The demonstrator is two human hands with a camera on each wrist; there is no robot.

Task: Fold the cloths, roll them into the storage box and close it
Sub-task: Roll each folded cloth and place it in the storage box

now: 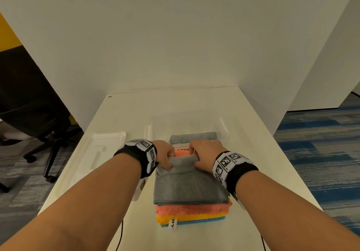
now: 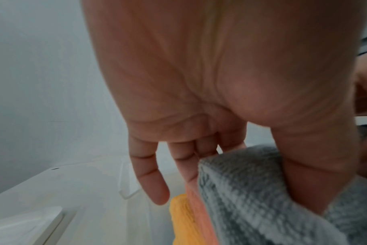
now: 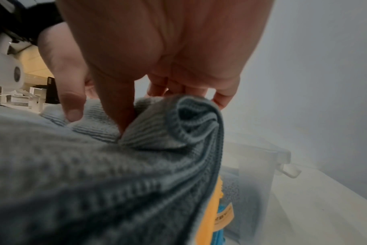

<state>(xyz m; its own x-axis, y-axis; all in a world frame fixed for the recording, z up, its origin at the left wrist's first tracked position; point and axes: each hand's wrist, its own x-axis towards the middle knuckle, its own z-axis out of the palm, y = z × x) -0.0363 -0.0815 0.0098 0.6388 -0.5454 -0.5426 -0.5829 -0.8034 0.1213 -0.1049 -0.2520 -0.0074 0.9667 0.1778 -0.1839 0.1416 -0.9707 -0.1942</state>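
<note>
Both forearms reach forward over the white table [image 1: 263,133], palms down, wrists banded with black straps bearing printed markers. The left hand [image 1: 165,154] grips the far left corner of the grey cloth [image 1: 189,186], thumb on top of the turned-over edge and fingers tucked behind it; the left wrist view shows that thumb [image 2: 316,174] pressed onto the fabric while the little finger [image 2: 151,180] hangs free beside it. The right hand [image 1: 207,153] grips the far right corner in the same way, its thumb [image 3: 119,106] pushed into the fold, and the cloth's end curls into a loose roll [image 3: 191,122] under the fingers. The grey cloth lies on top of a stack of four folded cloths on the table's near middle: below it a coral cloth [image 1: 192,208], a yellow cloth [image 1: 187,218] and a blue cloth [image 1: 200,221] (this one shows only as a thin edge at the bottom). Just beyond the stack stands one clear storage box [image 1: 224,126], open, with one rolled grey cloth [image 1: 192,136] lying against its near wall. One clear lid [image 1: 103,145] lies flat on the table to the left of the box. A black office chair [image 1: 33,114] stands on the floor at far left.
</note>
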